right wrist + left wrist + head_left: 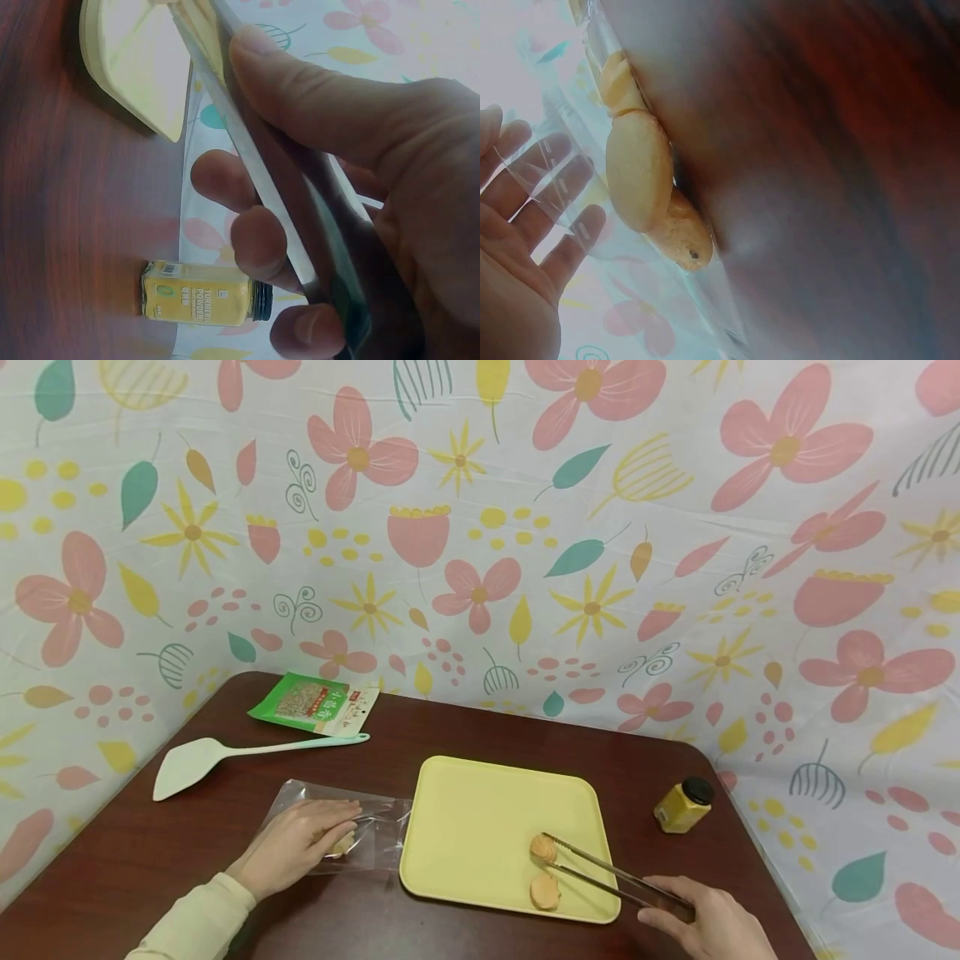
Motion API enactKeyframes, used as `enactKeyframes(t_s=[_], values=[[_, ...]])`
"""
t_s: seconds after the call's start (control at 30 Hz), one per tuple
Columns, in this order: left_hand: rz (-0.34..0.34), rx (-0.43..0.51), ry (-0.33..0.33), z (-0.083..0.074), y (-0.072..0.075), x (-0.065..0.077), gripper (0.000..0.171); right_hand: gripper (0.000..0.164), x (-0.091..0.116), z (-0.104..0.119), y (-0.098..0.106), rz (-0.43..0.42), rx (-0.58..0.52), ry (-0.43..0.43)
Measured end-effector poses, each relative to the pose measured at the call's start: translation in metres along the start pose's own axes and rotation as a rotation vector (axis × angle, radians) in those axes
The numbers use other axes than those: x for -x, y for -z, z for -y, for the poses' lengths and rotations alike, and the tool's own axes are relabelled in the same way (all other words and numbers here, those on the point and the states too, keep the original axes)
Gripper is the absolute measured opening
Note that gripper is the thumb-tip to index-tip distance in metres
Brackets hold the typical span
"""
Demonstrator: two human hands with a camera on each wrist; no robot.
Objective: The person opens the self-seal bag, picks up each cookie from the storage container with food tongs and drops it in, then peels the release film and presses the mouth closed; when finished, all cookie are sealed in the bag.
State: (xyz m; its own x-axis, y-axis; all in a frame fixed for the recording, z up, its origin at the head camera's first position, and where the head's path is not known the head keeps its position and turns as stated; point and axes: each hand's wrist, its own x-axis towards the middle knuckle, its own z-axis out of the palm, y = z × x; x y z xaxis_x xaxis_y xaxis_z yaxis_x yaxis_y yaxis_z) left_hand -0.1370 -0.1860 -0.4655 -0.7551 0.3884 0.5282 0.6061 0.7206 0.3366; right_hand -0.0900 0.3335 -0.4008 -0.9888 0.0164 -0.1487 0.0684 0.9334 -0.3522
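My left hand (303, 835) is over a clear plastic bag (382, 831) left of the tray, its film gathered at thumb and index finger. In the left wrist view the film crosses the other fingers, and several biscuits (639, 171) lie inside, close to the palm. My right hand (712, 914) grips metal tongs (600, 862) over a yellow tray (472, 827). The tong tips are around a round biscuit (543, 847) at the tray's right part. Just below it on the tray lies a second biscuit (544, 891).
A turmeric powder jar (683, 806) with a black lid stands right of the tray. At the back left, a green and white seasoning packet (315, 704) lies behind a white spatula (198, 764). A floral cloth (480, 543) hangs along the table's far edges.
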Motion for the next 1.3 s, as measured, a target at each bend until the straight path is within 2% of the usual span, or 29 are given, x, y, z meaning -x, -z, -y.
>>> enactKeyframes(t_s=[0.27,0.6,0.83,1.0,1.3], values=[[0.010,-0.013,0.001,0.000,-0.001,-0.001,0.026,0.050,-0.002,0.002,0.000,-0.022,0.007,0.023],[0.005,-0.005,-0.032,0.000,0.000,-0.002,0.027,0.050,-0.004,0.007,0.003,-0.059,0.022,0.055],[0.001,-0.010,-0.021,0.001,-0.001,0.000,0.026,0.050,-0.003,0.010,0.004,-0.074,0.020,0.076],[-0.005,-0.007,-0.025,0.000,0.000,0.000,0.026,0.051,-0.002,0.014,0.005,-0.123,0.016,0.128],[-0.001,-0.005,-0.006,0.000,0.001,0.000,0.026,0.039,-0.004,0.021,0.003,-0.248,0.023,0.248]])
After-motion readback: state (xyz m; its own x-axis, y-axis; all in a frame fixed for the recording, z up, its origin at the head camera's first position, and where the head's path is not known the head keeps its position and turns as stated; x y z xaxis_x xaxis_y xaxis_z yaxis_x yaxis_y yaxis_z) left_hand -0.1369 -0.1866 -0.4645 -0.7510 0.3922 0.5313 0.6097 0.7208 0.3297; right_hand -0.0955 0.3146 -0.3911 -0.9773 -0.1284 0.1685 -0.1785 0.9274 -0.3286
